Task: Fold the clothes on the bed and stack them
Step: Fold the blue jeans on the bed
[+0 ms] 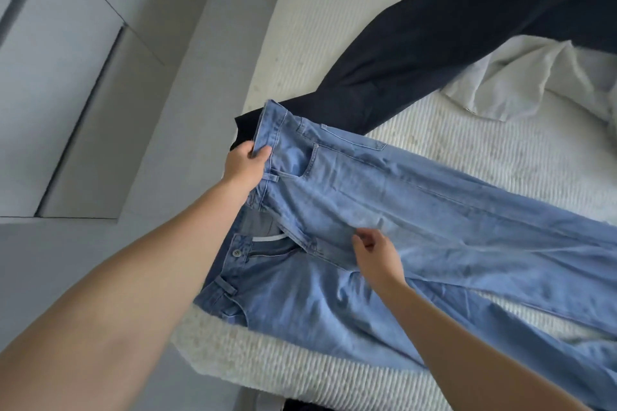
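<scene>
Light blue jeans lie spread across the white ribbed bed, waistband toward the left edge and legs running off to the right. My left hand grips the far end of the waistband and holds it lifted. My right hand pinches the denim at the crotch seam, near the open fly and its button. Dark navy trousers stretch from under the jeans' waistband toward the upper right.
A crumpled pale grey garment lies at the right beside the navy trousers. The bed's left edge meets a grey upholstered frame, and beyond it is grey tiled floor. Something dark pokes out at the bottom edge.
</scene>
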